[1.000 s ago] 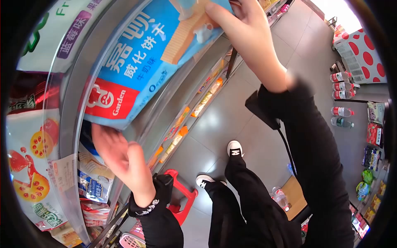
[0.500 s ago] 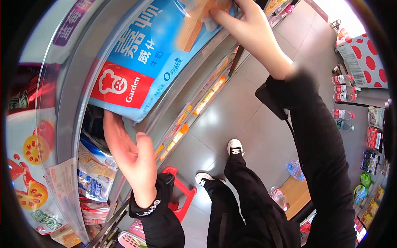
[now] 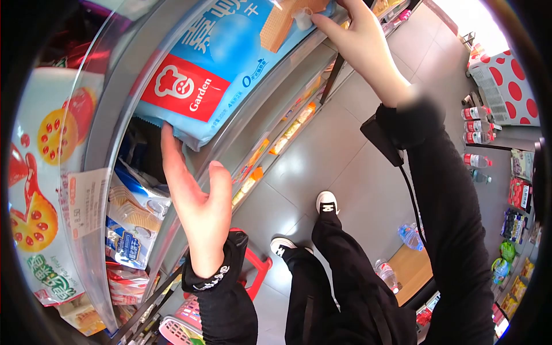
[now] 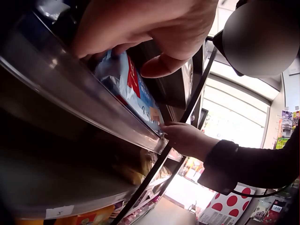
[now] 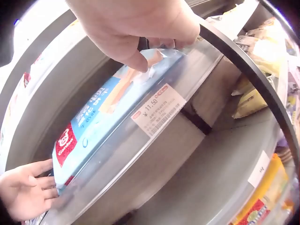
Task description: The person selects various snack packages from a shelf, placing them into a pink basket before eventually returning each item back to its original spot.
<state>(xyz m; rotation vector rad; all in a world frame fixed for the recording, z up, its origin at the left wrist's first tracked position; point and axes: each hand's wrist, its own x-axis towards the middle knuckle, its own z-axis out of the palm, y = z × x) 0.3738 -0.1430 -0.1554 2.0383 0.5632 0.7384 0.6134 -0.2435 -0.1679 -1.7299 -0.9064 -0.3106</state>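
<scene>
A blue wafer biscuit pack with a red Garden logo lies lengthwise behind the clear lip of a shelf. My right hand holds its far end, the thumb on the front face, as the right wrist view shows. At the near end is my left hand, fingers extended with their tips at the pack's lower corner and the thumb held apart. In the right wrist view the left hand has its fingers spread against that end. White-and-blue wafer packs lie on the shelf beside the left hand.
The clear shelf lip carries a price label. A white pack with fruit pictures stands behind another clear panel. Below are a pink basket and its red handle. Water bottles and a red-dotted box stand to the right.
The pack has shifted up and right in the head view, with the right hand on it. My left hand has drawn partly out from under its near end, showing more fingers.
</scene>
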